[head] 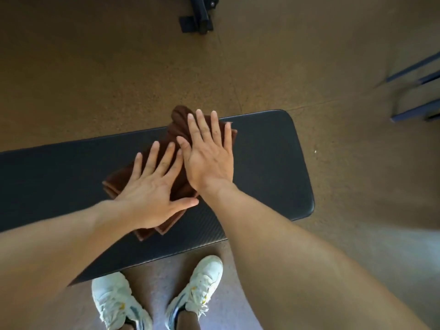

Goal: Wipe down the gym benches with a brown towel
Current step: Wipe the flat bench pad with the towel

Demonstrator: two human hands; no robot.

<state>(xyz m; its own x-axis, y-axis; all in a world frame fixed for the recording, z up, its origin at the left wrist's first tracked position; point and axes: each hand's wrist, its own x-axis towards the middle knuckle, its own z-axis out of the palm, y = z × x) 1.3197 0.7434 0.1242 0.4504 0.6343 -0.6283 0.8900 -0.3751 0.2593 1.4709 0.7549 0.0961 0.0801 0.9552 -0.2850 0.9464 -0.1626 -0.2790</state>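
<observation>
From the head camera, both hands are lying flat with fingers spread, the left hand [152, 186] and right hand [209, 158] pressing the towel [176, 129] onto the desk [266, 167]. The towel is sitting directly under both palms, probably folded. The desk's long axis is running left to right, with more unwiped length lying left.

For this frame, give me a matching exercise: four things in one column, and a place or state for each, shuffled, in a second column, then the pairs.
Things
1. brown folded towel
2. black padded gym bench
3. white lace-up sneakers
4. left hand

Places or states
A. on the floor, near side of the bench
B. flat, fingers spread, on the towel's nearer part
C. lies on the bench under both hands
D. runs across the view, rounded end at right

Pairs: 1-C, 2-D, 3-A, 4-B. The right hand presses the towel's farther part.
</observation>
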